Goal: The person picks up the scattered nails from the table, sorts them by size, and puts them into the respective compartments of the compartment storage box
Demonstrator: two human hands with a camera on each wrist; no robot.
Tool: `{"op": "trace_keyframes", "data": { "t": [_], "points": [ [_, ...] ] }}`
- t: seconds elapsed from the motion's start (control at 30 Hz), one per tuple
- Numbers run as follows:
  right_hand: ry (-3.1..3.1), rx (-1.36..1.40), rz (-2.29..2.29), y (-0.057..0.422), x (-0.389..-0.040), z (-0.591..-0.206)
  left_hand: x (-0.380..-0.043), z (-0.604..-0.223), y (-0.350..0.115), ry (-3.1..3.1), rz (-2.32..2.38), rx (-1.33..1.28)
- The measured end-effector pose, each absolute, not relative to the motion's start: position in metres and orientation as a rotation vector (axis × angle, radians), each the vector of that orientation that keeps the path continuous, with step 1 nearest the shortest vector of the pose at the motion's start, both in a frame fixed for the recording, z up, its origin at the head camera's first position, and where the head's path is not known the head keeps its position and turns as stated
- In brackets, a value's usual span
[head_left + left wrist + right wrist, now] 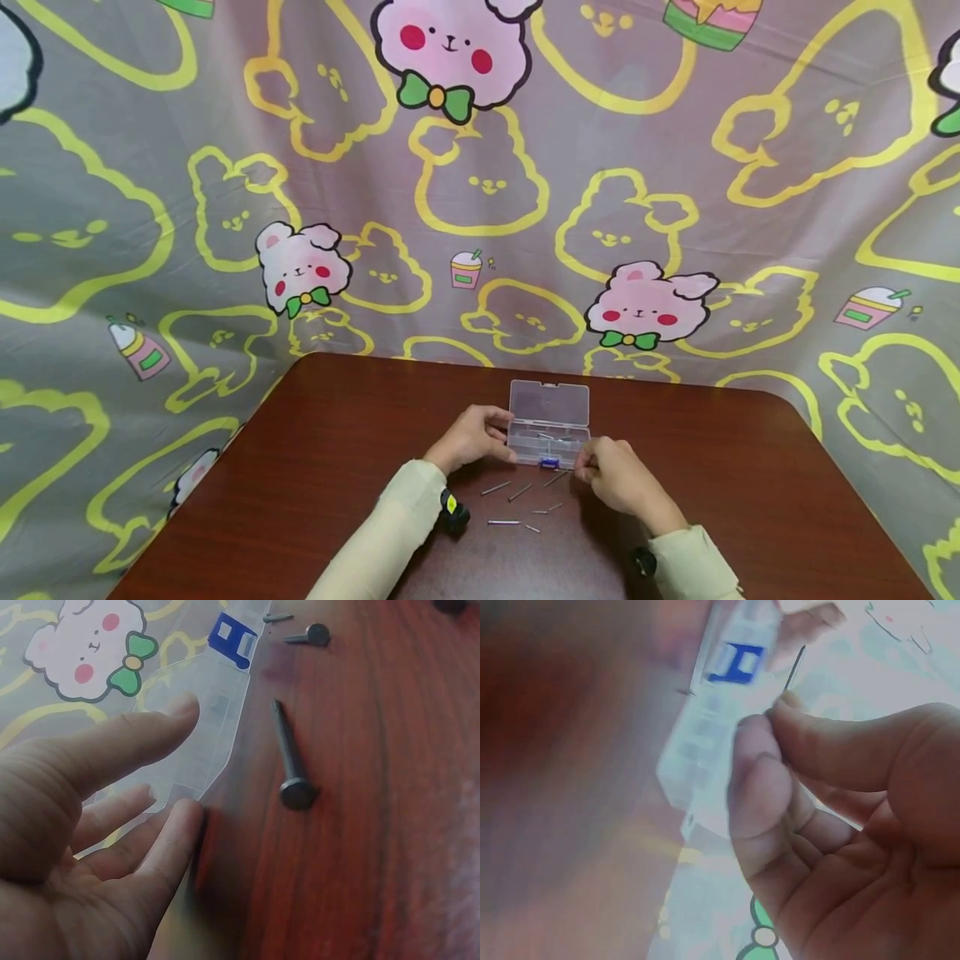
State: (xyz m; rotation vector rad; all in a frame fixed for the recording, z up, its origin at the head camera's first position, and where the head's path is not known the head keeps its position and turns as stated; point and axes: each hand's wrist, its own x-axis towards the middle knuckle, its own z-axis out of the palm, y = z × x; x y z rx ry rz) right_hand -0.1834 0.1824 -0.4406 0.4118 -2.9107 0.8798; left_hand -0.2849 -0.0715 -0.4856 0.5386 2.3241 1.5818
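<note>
A clear plastic compartment box [525,451] stands with its lid [550,402] raised at the back and a blue latch [550,463] on its front. Some nails show inside it. My left hand [471,437] touches the box's left end, thumb and fingers extended and spread along the side. At the front right corner, my right hand [617,475] pinches a thin nail [795,669] between thumb and forefinger, its point sticking up past the fingertips in the right wrist view. Its other end is hidden by the fingers.
Several loose nails lie on the brown table [360,417] in front of the box, among them a long one [503,522] and a thick flat-headed one [289,754] near my left hand. A patterned cloth [487,250] hangs behind the table.
</note>
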Motion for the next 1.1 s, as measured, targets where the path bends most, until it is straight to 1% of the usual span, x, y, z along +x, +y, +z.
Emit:
{"op": "trace_keyframes", "data": {
  "t": [0.27,0.5,0.77,1.1],
  "points": [
    [-2.806,0.248,1.089,0.19,-0.192,-0.439,-0.283,-0.482,-0.071,2.311,1.592,0.544],
    [-2.804,0.197,1.072,0.191,-0.201,-0.443,-0.283,-0.481,-0.071,2.318,1.596,0.546],
    [-2.848,0.202,0.931,0.192,-0.218,-0.449,-0.283,-0.484,-0.07,2.32,1.592,0.549],
    [-2.894,0.299,0.804,0.183,-0.223,-0.447,-0.282,-0.483,-0.07,2.325,1.591,0.545]
  ]
}}
